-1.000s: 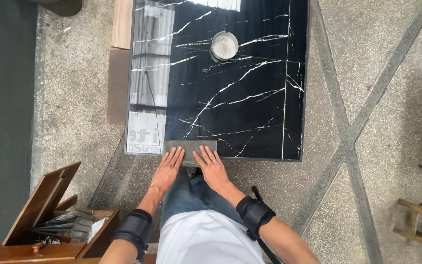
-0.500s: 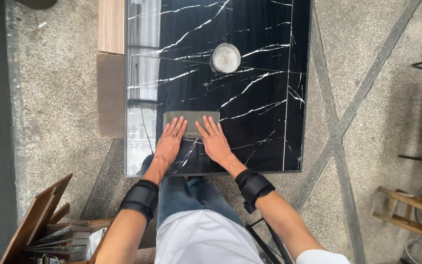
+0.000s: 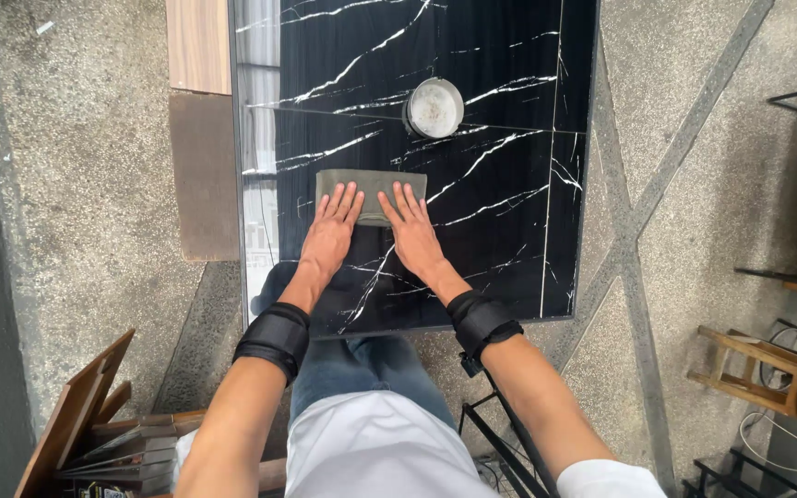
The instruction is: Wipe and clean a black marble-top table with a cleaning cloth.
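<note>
Item: grey-green folded cloth [image 3: 371,188]
Pose: flat, rectangular, long side crosswise
Location: black marble tabletop, centre, under both palms' fingers

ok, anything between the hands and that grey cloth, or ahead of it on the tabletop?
Nothing between them: the left hand and right hand lie flat with fingers on the grey cloth. Ahead of it, slightly to the right, a round white dish sits on the black marble tabletop, apart from the cloth.
</note>
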